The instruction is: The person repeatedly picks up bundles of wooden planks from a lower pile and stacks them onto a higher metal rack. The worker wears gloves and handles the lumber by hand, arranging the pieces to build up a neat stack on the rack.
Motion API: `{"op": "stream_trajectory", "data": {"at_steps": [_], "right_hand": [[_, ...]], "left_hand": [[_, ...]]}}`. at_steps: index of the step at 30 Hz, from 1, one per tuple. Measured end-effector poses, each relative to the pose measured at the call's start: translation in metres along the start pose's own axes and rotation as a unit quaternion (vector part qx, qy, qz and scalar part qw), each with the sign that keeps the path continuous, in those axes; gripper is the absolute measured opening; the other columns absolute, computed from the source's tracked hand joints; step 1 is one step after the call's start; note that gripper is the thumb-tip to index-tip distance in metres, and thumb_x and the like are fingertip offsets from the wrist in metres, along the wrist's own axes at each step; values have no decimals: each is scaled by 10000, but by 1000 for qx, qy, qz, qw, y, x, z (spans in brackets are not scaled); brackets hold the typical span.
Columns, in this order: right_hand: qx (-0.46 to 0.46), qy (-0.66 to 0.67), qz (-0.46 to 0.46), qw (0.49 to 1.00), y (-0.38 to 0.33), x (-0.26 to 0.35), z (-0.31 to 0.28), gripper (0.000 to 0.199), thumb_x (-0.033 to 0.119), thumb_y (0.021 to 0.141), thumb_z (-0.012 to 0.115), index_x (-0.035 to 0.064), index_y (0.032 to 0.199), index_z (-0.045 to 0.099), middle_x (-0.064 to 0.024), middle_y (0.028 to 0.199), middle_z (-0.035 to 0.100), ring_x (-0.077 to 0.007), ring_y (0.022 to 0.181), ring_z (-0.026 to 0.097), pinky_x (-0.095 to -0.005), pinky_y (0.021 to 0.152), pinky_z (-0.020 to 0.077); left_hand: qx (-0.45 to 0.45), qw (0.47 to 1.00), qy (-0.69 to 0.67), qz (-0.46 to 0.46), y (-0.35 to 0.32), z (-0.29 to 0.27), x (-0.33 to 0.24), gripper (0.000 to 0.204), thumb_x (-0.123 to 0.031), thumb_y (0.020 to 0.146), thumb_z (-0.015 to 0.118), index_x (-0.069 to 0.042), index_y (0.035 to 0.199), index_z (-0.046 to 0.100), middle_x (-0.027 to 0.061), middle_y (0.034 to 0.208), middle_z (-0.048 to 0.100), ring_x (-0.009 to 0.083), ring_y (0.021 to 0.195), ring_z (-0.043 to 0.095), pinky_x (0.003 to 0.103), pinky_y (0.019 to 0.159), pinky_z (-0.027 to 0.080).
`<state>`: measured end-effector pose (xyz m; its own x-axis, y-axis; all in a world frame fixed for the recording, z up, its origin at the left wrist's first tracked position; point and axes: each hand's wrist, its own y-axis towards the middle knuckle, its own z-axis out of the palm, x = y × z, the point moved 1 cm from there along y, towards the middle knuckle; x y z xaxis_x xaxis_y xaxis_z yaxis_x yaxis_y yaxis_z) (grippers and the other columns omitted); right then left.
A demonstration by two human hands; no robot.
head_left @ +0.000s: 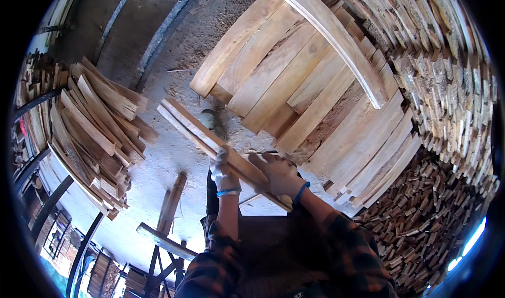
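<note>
Both hands wear pale work gloves with blue cuffs. My left hand [225, 173] is wrapped round a few narrow wooden boards [195, 130], held together at a slant in front of my body. Near their lower right end, my right hand [276, 173] grips the same boards from the right side. Their far end points up and left, above the floor. Just beyond them lies a broad layered stack of wooden boards [286, 85]. One long board [342, 40] rests crosswise on top of it. My right fingertips are partly hidden.
Bundled wooden slats [97, 124] fill a metal-framed rack at the left. A wooden stand [167, 240] is at lower left. Tall timber stacks [442, 87] rise at the right, with a heap of short wood pieces [415, 214] below. Curved metal bars [163, 35] cross the upper left.
</note>
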<state>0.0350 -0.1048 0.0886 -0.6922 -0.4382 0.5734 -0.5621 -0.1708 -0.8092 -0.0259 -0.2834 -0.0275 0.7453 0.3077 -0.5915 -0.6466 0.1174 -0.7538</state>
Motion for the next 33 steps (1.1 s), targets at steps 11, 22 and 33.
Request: {"op": "stream_trajectory", "data": {"at_steps": [11, 22, 33], "right_hand": [[-201, -37, 22, 979, -31, -39, 6, 1020, 280, 671, 805, 147, 1482, 200, -187, 1287, 483, -382, 1109, 537, -492, 872, 462], [-291, -172, 70, 939, -2, -84, -57, 848, 253, 708, 733, 155, 1437, 313, -194, 1266, 488, -359, 1161, 485, -500, 902, 428], [-432, -276, 41, 858, 9, -97, -5, 925, 196, 631, 769, 177, 1428, 298, -110, 1273, 430, -315, 1079, 496, -479, 896, 420]], "left_hand": [[-13, 994, 57, 96, -22, 114, 1, 606, -139, 842, 678, -24, 1362, 390, 75, 1082, 594, 183, 961, 585, 301, 870, 476], [-4, 863, 423, 276, -27, 120, 9, 948, -286, 710, 814, -10, 1437, 271, 189, 1213, 546, 273, 1025, 583, 334, 857, 490], [380, 136, 863, 304, 54, 201, -57, 680, -312, 762, 626, -89, 1360, 392, 131, 1320, 456, 364, 1241, 416, 530, 1078, 270]]}}
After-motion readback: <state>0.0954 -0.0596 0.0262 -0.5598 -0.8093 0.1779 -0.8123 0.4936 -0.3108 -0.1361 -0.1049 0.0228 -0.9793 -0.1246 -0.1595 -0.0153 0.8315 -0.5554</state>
